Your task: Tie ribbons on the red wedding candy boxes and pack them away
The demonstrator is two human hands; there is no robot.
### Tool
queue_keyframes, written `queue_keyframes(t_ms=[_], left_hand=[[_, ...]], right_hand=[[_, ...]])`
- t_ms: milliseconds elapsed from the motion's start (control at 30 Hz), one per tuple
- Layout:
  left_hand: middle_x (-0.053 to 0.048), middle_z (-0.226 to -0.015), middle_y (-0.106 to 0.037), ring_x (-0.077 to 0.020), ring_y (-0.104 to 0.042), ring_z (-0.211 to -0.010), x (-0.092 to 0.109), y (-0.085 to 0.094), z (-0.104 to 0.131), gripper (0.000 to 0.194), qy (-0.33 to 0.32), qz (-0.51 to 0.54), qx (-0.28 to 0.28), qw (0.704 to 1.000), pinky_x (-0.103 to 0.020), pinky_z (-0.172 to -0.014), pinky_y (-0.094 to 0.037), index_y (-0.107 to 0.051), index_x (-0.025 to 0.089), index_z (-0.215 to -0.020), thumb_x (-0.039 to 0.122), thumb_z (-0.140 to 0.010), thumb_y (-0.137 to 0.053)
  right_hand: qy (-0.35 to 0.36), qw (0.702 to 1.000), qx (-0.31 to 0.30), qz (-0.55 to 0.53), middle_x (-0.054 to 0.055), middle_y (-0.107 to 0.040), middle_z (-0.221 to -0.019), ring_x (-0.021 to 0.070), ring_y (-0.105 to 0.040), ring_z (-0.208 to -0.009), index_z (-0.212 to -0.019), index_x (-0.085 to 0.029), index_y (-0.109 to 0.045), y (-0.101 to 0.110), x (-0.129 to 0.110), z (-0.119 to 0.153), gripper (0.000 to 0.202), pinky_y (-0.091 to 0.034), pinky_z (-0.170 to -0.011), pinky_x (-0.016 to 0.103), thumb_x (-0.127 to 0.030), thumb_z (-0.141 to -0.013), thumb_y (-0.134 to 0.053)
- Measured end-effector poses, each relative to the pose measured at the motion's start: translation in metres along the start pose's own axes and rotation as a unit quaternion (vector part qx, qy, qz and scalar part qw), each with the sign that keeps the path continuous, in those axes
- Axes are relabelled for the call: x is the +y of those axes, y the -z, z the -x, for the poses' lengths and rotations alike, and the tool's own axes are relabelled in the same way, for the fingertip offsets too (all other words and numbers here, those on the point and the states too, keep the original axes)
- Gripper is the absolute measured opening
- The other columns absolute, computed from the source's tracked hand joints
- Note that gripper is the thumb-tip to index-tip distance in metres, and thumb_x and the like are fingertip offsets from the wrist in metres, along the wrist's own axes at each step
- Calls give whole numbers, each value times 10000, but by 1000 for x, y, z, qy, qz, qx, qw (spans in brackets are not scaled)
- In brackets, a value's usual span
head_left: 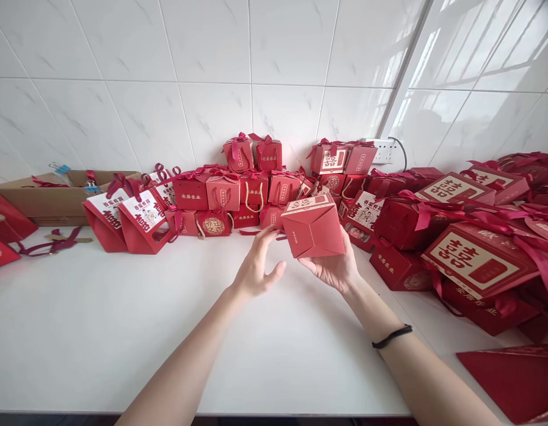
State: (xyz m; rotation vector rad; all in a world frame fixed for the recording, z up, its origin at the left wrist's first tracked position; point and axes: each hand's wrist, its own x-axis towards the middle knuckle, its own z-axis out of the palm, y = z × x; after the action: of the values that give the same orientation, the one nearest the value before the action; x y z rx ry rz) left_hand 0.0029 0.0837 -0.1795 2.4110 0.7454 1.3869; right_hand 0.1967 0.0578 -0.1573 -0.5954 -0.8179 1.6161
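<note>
A red gift box [316,228] is held above the white table, tilted so its folded bottom panels face me. My right hand [334,269] is closed round its lower right side. To the left of the box is my left hand [258,266], its fingers and thumb apart and nothing in them. Whether its fingertips touch the box's edge I cannot tell. Behind them, several red gift boxes [223,192] with ribbons and rope handles are stacked against the wall.
Two upright red-and-white bags [145,222] stand at left, near a cardboard box [70,195] with blue clips. Dark red ribbon [56,242] lies on the white table [145,331]. More red boxes [482,254] are piled at right. A wall socket [383,151] has a black cable.
</note>
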Motion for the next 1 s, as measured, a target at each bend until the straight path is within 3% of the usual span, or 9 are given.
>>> queue_keyframes(t_ms=[200,300,400,500,600,700,800,867,1000], left_hand=[[-144,-1418,-320,-279,-368,-1264,3,1,-1,561,-2,17,-2,1000,-451,-966,-414,-297,210,-1348,373,-838,-467],[-141,-1334,-413,-277,-426,-1202,0,0,-1,518,7,51,12,999,-437,-954,-414,-368,202,-1306,459,-858,-406],[-125,-1235,-490,-260,-482,-1142,-6,-2,-2,554,60,124,106,985,-414,-937,-425,-419,208,-1242,586,-848,-325],[-105,-1217,-516,-243,-505,-1135,-12,-1,-6,616,142,197,208,948,-382,-914,-446,-412,235,-1240,660,-810,-288],[-105,-1255,-511,-242,-511,-1147,-14,4,-10,623,190,252,237,919,-368,-894,-461,-467,234,-1195,667,-802,-251],[-116,-1293,-501,-254,-492,-1183,-13,9,-13,637,227,299,218,901,-374,-904,-465,-485,215,-1201,664,-797,-284],[-120,-1313,-494,-263,-481,-1206,-8,11,-12,627,253,310,152,904,-383,-910,-470,-462,211,-1249,634,-806,-327],[-117,-1341,-470,-265,-499,-1187,-4,10,-11,593,255,294,111,914,-379,-911,-472,-450,212,-1261,583,-799,-416],[-102,-1282,-522,-242,-559,-1101,4,8,-11,678,257,306,73,914,-363,-899,-480,-372,211,-1316,442,-725,-613]], right_hand=[[-27,999,-10,35,85,-590,-1166,234,-612,-969,-1140,-237,-517,0,1,1,616,-560,-752,383,-705,-771,-361],[-12,998,-14,55,94,-588,-1179,261,-598,-1012,-1171,-243,-502,-1,4,1,641,-551,-777,421,-711,-740,-425],[73,989,-46,121,90,-559,-1236,290,-562,-1089,-1234,-268,-455,-4,6,1,664,-517,-848,454,-613,-687,-603],[166,959,-61,222,72,-479,-1330,284,-498,-1180,-1318,-312,-360,-6,6,3,775,-469,-926,457,-447,-646,-722],[231,906,-45,352,72,-393,-1382,276,-414,-1254,-1375,-349,-269,-4,6,6,934,-442,-959,457,-346,-592,-778],[280,822,-57,493,84,-345,-1373,286,-355,-1283,-1388,-350,-273,1,9,7,948,-418,-978,479,-258,-585,-766],[315,747,-80,579,97,-323,-1361,299,-352,-1273,-1399,-349,-269,7,14,6,926,-400,-997,499,-189,-604,-716],[324,729,-89,597,100,-321,-1357,302,-350,-1272,-1406,-348,-254,9,16,5,919,-398,-1003,499,-173,-619,-694],[331,742,-77,577,102,-309,-1360,303,-353,-1261,-1408,-340,-243,10,15,5,921,-470,-929,467,-195,-623,-703]])
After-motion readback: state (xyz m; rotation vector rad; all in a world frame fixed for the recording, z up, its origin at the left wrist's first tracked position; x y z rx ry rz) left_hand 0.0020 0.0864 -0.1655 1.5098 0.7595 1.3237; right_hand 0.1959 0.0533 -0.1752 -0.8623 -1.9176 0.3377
